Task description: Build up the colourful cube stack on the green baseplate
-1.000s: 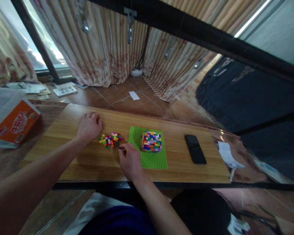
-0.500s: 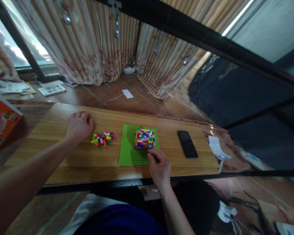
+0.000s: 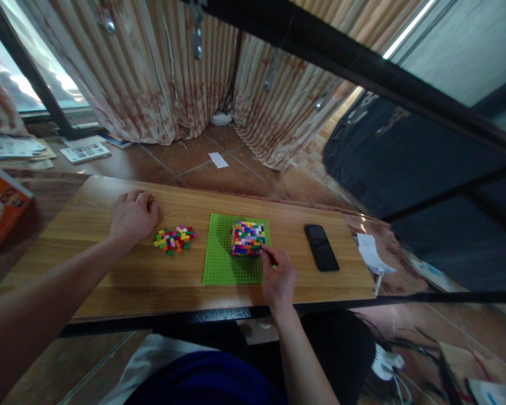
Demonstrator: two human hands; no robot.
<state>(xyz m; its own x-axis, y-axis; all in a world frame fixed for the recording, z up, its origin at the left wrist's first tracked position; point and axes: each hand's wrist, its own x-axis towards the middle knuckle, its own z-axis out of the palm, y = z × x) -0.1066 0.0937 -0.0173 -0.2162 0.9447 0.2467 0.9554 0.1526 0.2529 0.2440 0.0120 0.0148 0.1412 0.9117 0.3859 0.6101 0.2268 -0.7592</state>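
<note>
Whatever the right hand [image 3: 279, 274] may pinch is hidden by its nearly closed thumb and forefinger, whose tips meet the near right corner of the multicoloured plastic brick block [image 3: 248, 238], lying just beyond and left of that hand on the green studded baseplate [image 3: 219, 264].

A wood-grained worktop [image 3: 320, 288] is carrying a loose pile of small multicoloured bricks [image 3: 175, 239] left of its middle, a green studded baseplate [image 3: 217, 265] that is lying flat just right of the pile, and a black phone [image 3: 322, 248] that is resting farther right, apart from the baseplate.
</note>
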